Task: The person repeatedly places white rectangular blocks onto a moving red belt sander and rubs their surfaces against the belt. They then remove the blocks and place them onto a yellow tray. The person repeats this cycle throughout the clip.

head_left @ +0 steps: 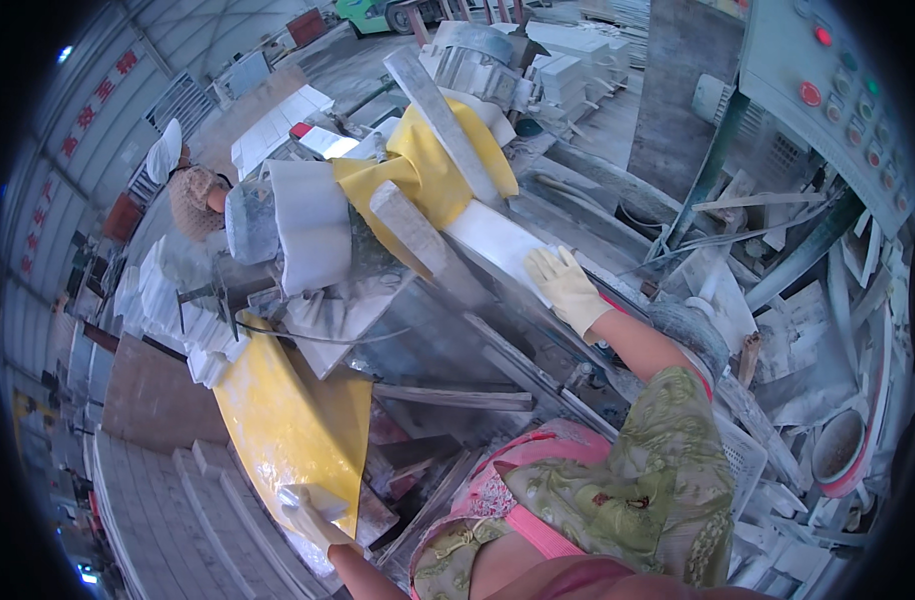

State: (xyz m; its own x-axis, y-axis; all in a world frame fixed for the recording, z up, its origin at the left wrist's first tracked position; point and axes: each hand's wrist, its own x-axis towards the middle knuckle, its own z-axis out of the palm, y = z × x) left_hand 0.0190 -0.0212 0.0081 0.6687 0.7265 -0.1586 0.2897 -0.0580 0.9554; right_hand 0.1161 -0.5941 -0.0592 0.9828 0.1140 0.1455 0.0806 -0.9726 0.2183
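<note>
My right hand (566, 288), in a cream glove, lies with its fingers spread on the near end of a white stone strip (498, 237). That strip sits on the bed of a machine and runs under a yellow sheet (423, 160). My left hand (310, 515), gloved too, is low at the left by the bottom of another hanging yellow sheet (288, 420). Its fingers are curled around something pale, which blends with the glove and cannot be made out. Two dusty bars (418, 225) rise slanting beside the machine's yellow sheet.
A grey motor (473, 65) tops the machine. At the upper right hangs a control panel (828, 90) with lit buttons. Stacked pale slabs (193, 510) stand at the lower left; broken stone (798, 335) lies to the right. Another person (193, 195) in a white cap stands beyond the machine.
</note>
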